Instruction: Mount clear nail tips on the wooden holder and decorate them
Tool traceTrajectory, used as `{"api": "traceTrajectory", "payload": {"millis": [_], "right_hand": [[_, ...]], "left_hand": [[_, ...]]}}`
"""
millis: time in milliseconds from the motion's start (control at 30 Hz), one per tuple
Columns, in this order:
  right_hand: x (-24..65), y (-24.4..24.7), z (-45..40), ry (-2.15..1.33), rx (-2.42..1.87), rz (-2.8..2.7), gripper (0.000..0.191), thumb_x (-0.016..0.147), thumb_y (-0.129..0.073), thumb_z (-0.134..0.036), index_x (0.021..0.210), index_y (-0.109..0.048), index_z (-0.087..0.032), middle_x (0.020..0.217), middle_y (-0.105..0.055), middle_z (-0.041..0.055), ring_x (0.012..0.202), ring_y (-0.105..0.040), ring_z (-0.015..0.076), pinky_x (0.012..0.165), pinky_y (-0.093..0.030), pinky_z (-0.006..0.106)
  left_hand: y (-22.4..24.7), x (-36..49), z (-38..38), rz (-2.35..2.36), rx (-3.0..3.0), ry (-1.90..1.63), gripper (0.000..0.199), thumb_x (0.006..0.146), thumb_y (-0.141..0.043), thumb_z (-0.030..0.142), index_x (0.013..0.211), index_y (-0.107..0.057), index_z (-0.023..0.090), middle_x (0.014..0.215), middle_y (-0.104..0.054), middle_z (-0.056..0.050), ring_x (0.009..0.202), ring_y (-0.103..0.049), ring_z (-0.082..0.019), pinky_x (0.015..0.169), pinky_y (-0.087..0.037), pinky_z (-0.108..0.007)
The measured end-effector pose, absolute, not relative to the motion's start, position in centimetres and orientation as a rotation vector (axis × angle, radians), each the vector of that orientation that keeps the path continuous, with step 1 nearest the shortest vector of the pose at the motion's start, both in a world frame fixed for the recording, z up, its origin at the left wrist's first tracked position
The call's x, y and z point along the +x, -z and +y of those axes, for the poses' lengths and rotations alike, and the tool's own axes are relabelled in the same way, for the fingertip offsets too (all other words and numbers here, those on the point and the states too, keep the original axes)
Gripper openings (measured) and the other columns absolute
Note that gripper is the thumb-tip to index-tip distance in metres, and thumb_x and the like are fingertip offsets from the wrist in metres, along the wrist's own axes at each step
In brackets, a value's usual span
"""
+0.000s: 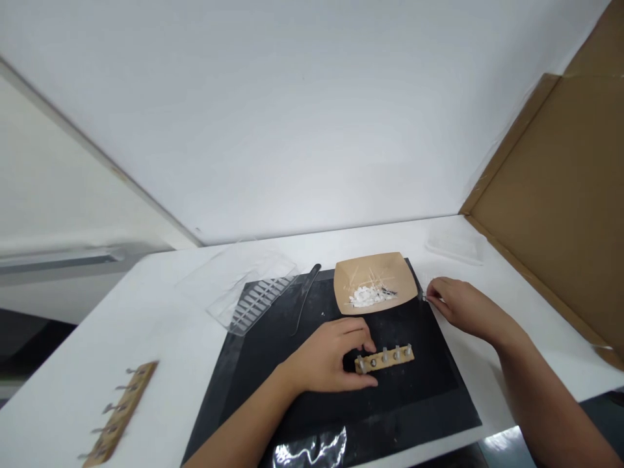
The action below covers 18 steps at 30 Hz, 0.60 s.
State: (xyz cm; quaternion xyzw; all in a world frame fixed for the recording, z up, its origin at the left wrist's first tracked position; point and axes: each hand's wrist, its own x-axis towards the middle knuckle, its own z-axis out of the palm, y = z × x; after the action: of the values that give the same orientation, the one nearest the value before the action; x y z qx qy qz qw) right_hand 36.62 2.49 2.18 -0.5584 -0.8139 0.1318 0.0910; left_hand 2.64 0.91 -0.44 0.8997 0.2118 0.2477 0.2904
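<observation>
A short wooden strip (pixel 402 354) with several small upright metal pegs, some with greyish translucent pieces on them, lies on the black mat (pixel 312 416). My left hand (pixel 336 354) curls around its left end, thumb on the near side and fingers on the far side. To the right of the paper tray (pixel 348 270), my right hand (pixel 451 300) is closed in a pinch at the mat's edge. A tiny shiny bit shows at its fingertips, too small to name. White flakes (pixel 368 297) and thin sticks lie inside the tray.
A clear plastic tray with slots (pixel 258 302) overlaps the mat's far left corner, beside a dark slim tool (pixel 306 292). Another wooden strip with metal pegs (pixel 121 413) rests at left. A clear lid (pixel 453 247) lies far right, near a cardboard wall (pixel 550 195).
</observation>
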Motion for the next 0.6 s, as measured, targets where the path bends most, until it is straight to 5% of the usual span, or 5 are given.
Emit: {"api": "traceTrajectory", "payload": {"millis": [267, 600], "right_hand": [[32.3, -4.2, 0.2, -0.400, -1.260, -2.423, 0.014, 0.104, -0.052, -0.027, 0.098, -0.064, -0.023, 0.100, -0.070, 0.0064, 0.079, -0.065, 0.0177, 0.071, -0.051, 0.030], [27.4, -2.1, -2.3, -0.344, -0.827, -2.560, 0.010, 0.097, -0.061, -0.018, 0.087, -0.064, -0.019, 0.081, -0.066, -0.0006, 0.070, -0.059, 0.0136, 0.062, -0.036, 0.028]], "left_hand": [[0.5, 2.9, 0.9, 0.531, 2.357, -0.683, 0.033, 0.081, -0.087, 0.042, 0.100, -0.070, 0.021, 0.092, -0.071, -0.004, 0.085, -0.066, -0.019, 0.076, -0.052, -0.030], [1.6, 3.1, 1.0, 0.512, 2.327, -0.667, 0.012, 0.087, -0.077, 0.027, 0.088, -0.068, 0.019, 0.091, -0.070, -0.005, 0.085, -0.065, -0.018, 0.079, -0.050, -0.029]]}}
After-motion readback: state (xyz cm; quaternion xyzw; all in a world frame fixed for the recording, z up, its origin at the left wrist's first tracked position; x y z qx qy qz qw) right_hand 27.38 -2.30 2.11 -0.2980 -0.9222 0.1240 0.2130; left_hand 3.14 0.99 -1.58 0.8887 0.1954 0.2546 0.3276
